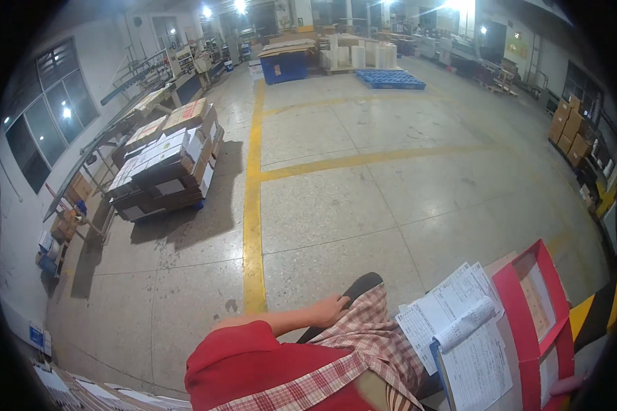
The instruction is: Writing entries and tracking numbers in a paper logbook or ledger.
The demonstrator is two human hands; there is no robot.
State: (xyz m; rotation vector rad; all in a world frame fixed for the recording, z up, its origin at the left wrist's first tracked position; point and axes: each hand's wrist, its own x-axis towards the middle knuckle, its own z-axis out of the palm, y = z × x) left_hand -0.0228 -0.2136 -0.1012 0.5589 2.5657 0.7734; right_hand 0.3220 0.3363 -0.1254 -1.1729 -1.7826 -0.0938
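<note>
My left hand (330,312) rests on the plaid apron (370,318) over my dark-clad leg (363,284), holding nothing that I can see. Its fingers lie over the cloth, partly turned out of sight. My right hand does not show. To the right of my lap lie printed and handwritten sheets (435,301). Overlapping them is a pad of forms (476,370) with its top pages curled back. Beside the papers stands a red frame-like box (511,291) with openings in its face.
Flat cartons and papers make a stack (161,161) on the left. Yellow lines (252,205) mark the floor. Farther off are a blue bin (286,68) and a blue pallet (391,79). Brown boxes (567,130) stand along the right side. Stacked sheets (82,390) show at lower left.
</note>
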